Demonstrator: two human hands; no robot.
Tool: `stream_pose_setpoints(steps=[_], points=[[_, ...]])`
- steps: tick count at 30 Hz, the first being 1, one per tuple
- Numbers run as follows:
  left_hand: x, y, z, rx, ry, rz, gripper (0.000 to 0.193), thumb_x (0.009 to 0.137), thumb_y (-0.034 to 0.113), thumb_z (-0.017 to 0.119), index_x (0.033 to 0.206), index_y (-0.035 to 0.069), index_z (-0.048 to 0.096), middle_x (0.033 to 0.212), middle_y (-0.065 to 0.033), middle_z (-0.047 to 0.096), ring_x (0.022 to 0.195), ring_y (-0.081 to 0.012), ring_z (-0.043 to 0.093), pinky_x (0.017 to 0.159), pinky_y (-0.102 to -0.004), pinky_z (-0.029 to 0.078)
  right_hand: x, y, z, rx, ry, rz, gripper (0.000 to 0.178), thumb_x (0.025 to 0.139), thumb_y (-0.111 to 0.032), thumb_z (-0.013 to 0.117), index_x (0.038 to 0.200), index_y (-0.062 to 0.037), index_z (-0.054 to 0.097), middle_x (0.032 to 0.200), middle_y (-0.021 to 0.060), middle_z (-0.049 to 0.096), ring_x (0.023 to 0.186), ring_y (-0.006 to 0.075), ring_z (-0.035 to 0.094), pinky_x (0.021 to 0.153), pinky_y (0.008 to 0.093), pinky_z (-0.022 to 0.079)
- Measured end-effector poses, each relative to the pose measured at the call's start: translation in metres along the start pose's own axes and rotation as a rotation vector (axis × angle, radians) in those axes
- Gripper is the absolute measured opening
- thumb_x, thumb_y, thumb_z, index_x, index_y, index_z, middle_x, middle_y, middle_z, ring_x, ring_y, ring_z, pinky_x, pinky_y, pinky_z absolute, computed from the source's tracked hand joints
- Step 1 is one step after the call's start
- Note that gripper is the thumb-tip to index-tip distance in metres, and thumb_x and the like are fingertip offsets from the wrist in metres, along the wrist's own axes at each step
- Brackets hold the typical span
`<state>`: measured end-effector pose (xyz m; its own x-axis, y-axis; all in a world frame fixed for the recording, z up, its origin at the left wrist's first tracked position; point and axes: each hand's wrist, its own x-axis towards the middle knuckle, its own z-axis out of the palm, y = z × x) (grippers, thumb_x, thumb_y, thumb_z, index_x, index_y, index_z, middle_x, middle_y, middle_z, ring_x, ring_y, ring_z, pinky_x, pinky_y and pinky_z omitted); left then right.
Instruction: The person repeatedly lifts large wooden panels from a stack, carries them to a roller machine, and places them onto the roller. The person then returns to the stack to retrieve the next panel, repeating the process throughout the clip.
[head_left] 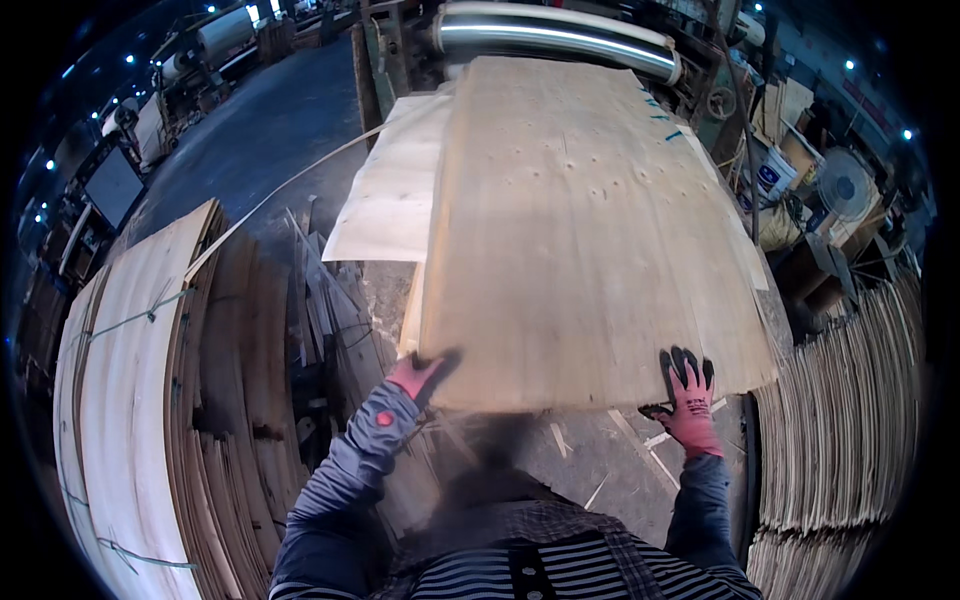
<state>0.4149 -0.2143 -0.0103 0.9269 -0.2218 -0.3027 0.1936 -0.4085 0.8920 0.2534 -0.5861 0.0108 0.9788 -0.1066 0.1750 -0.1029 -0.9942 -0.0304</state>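
Observation:
A large tan wood veneer sheet (590,250) with small knots spreads out in front of me, its near edge toward my body. My left hand (418,375), in a pink glove with dark fingertips, is closed on its near left corner; motion blurs the fingers. At the near right, my right hand (690,400) in a matching glove holds the near edge, black fingers over the top and thumb at the edge. A paler veneer sheet (385,190) sticks out from under the left side. Blue-green marks show on the large sheet's far right edge.
A shiny metal roller (555,45) lies across the far end. Tied veneer bundles (125,380) stand at the left, and tall veneer stacks (840,400) at the right. A round fan (845,185) and a white bucket (773,175) are at the far right. Wood scraps litter the floor (590,465).

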Motion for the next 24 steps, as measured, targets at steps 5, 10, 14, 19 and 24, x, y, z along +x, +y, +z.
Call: stream_pose_setpoints(steps=[5, 10, 14, 19, 24], points=[[0.017, -0.026, -0.056, 0.516, -0.145, -0.054, 0.052, 0.079, 0.043, 0.049, 0.113, 0.004, 0.048, 0.103, -0.0167, 0.056, 0.095, -0.0298, 0.053, 0.082, -0.0351, 0.042, 0.032, -0.018, -0.042, 0.472, -0.166, -0.004, 0.066, 0.069, -0.027, 0.062, 0.125, -0.006, 0.035, 0.129, 0.014, 0.033, 0.12, 0.0325, 0.028, 0.101, 0.041, 0.017], [0.053, -0.044, -0.153, 0.669, 0.423, -0.004, 0.057, 0.073, 0.047, 0.055, 0.115, 0.009, 0.047, 0.107, -0.0158, 0.054, 0.099, -0.03, 0.05, 0.086, -0.0341, 0.039, 0.105, -0.092, -0.035, 0.475, -0.116, -0.22, 0.064, 0.07, -0.024, 0.059, 0.125, -0.0037, 0.032, 0.13, 0.0163, 0.029, 0.121, 0.032, 0.026, 0.102, 0.0406, 0.017], [0.092, -0.054, -0.248, 1.098, 0.732, -0.074, 0.077, 0.069, 0.045, 0.059, 0.128, 0.008, 0.027, 0.124, -0.0173, 0.038, 0.112, -0.0301, 0.039, 0.093, -0.0376, 0.032, 0.157, -0.148, -0.008, 0.317, -0.106, -0.39, 0.071, 0.067, -0.021, 0.062, 0.127, -0.004, 0.029, 0.132, 0.0191, 0.023, 0.123, 0.0363, 0.019, 0.101, 0.0449, 0.016], [0.144, -0.07, -0.383, 1.478, 0.802, -0.214, 0.086, 0.064, 0.043, 0.064, 0.13, 0.008, 0.022, 0.129, -0.0151, 0.031, 0.119, -0.032, 0.028, 0.097, -0.0466, 0.023, 0.191, -0.194, 0.034, 0.108, -0.109, -0.338, 0.08, 0.057, -0.02, 0.069, 0.126, -0.006, 0.03, 0.129, 0.0205, 0.026, 0.121, 0.0381, 0.02, 0.102, 0.0452, 0.015], [0.212, -0.099, -0.457, 1.531, 0.736, -0.238, 0.064, 0.068, 0.038, 0.059, 0.122, 0.011, 0.037, 0.113, -0.0143, 0.046, 0.109, -0.0307, 0.04, 0.093, -0.0454, 0.029, 0.19, -0.194, 0.041, 0.1, -0.184, -0.24, 0.077, 0.062, -0.023, 0.065, 0.128, -0.0057, 0.029, 0.133, 0.0155, 0.025, 0.124, 0.0318, 0.02, 0.103, 0.0447, 0.011]])
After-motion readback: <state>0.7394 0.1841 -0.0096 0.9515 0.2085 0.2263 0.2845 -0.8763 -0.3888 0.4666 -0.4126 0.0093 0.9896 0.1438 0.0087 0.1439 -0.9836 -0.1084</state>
